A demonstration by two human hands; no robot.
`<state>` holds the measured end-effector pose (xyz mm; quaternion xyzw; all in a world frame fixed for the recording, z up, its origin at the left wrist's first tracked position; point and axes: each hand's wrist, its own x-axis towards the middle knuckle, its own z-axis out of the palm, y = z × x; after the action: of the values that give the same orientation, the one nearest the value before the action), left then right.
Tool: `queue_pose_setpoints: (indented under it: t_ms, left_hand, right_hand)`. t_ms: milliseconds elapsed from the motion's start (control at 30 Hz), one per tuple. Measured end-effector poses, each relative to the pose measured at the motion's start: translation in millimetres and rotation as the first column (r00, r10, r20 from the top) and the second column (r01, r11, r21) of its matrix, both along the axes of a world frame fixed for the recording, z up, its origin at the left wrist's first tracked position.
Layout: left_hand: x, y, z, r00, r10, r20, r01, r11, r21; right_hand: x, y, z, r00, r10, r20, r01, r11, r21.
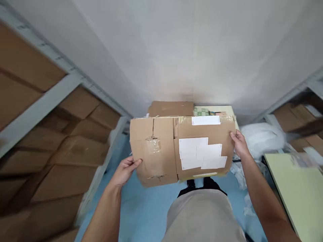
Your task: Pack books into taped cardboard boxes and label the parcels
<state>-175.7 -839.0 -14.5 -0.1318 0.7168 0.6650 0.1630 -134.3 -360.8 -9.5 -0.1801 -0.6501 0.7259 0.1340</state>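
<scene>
A brown cardboard box, looking flattened, hangs in front of my body, held at its two ends. White paper labels and strips of clear tape are stuck on its face. My left hand pinches the left edge near the lower corner, thumb on the face. My right hand grips the right edge a little higher up, its thumb also in front. The fingers behind the cardboard are hidden on both sides.
Racks with cardboard boxes line the left, and more boxes sit at the right. Behind stand another piece of cardboard and a pale table. A white plastic bag and a light green tabletop are at right.
</scene>
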Motion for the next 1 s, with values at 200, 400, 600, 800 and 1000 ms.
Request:
queue_pose_setpoints:
  t_ms: [200,400,600,800,1000]
  left_hand:
    - [-60.2,133.0,5.9,0.882,-0.470,-0.027,0.463,0.877,-0.130]
    - [-68.5,315.3,15.2,0.680,-0.686,-0.258,0.685,0.720,-0.109]
    - [-9.7,504.9,32.0,0.456,-0.729,-0.511,0.784,0.601,-0.157]
    - [67.0,642.3,42.6,0.243,-0.704,-0.667,0.711,0.597,-0.371]
    - [97.4,729.5,42.4,0.188,-0.628,-0.756,0.703,0.623,-0.343]
  right_hand:
    - [128.4,76.3,4.5,0.888,-0.458,-0.051,0.459,0.889,0.007]
    - [279.6,135.5,-12.3,0.632,-0.767,-0.113,0.770,0.637,-0.014]
    - [408.7,190.5,-22.7,0.450,-0.883,-0.133,0.893,0.448,0.044]
    - [467.4,252.4,-9.1,0.238,-0.944,-0.230,0.971,0.228,0.068]
    - [480.9,301.5,2.5,0.093,-0.943,-0.318,0.995,0.081,0.050]
